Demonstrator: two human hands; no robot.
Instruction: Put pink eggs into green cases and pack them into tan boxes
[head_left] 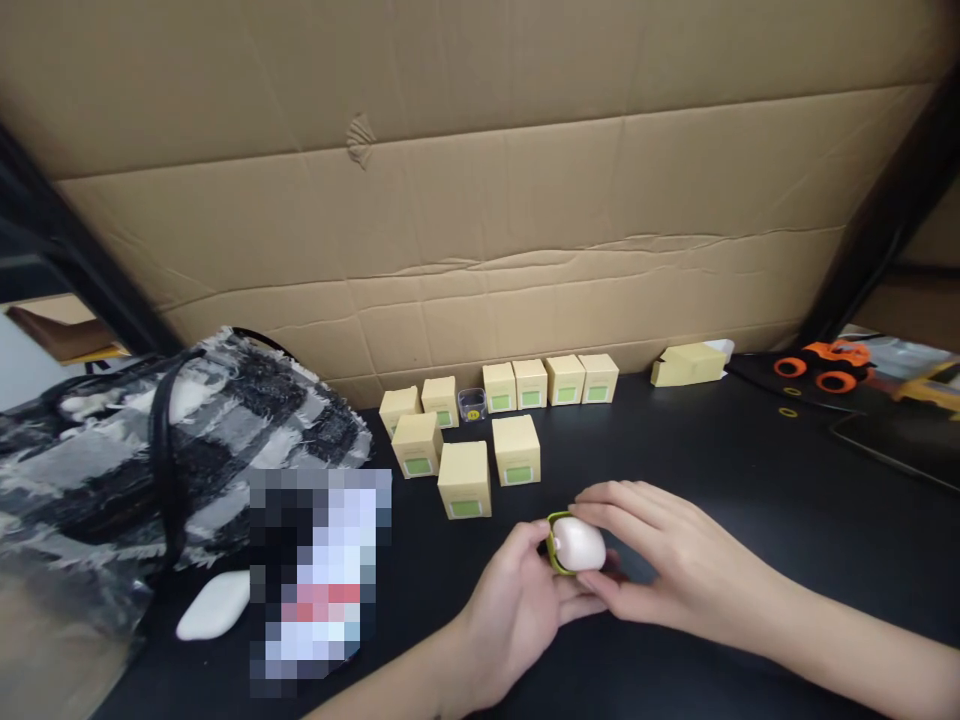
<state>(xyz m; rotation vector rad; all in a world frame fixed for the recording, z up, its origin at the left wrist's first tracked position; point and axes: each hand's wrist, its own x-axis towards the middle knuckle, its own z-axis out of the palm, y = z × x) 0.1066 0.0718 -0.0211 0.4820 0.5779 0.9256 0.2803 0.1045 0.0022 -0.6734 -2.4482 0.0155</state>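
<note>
A small rounded white object [581, 545] sits partly inside a yellow-green shell [555, 560], low and right of the middle of the view. My left hand [517, 595] is wrapped under the shell, its thumb on the upper left rim. From the right, my right hand [652, 555] closes on the white object, fingers at its top and thumb at its lower edge. Beyond my hands stand several small cream boxes with green labels, the nearest being one box [465, 480] and another [517, 450] to its right. A small clear container [472, 405] stands among the back boxes.
A black-and-grey fringed bag [247, 430] fills the left side, with a white object [215, 606] and a blurred-out item [330, 580] before it. A cream carton [688, 364] lies at the back right. Farther right is an orange toy car [825, 366]. Cardboard [480, 200] stands behind.
</note>
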